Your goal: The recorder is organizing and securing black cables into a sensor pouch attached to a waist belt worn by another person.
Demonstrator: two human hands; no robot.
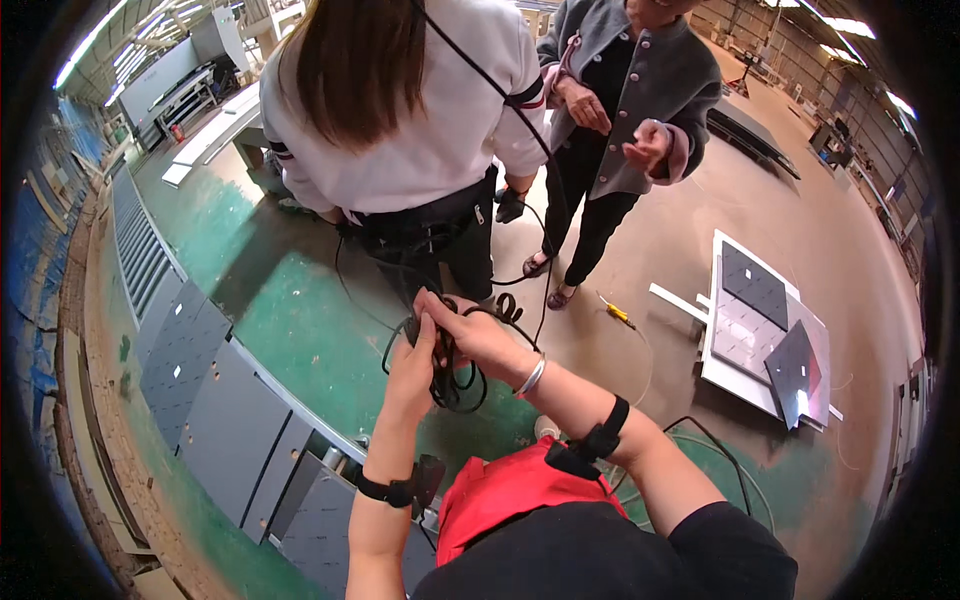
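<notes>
Both hands are on the cable. Left hand (408, 375) grips the near-left side of a coiled black cable (463, 392), thumb up along the bundle; right hand (482, 338) closes on the same coil from the other side, fingertips meeting the left ones at the top. Fingers and loops overlap, so I can't tell exactly which loops each hand pinches. Coil is in the air mid-view, over the green-painted floor (290, 310), loose loops hanging below the fingers and a few sticking out to the right.

Wearer has a black strap (388, 490) on the left forearm, another black strap (606, 430) on the right, plus a pale bracelet (532, 375) at the right wrist. Red apron (500, 492) at the waist.

Just ahead of the coil: a person in a white sweatshirt (400, 165), back turned, dark glove (511, 205) on the right hand. Beyond, to the right, a person in a grey jacket (655, 85), bare hands raised in front of the body.

Left side: roller conveyor (143, 245), with grey panels (235, 425) lying along its near stretch. Right side: yellow-handled tool (618, 315) on the floor; farther right, a stack of pale and dark panels (735, 340).
</notes>
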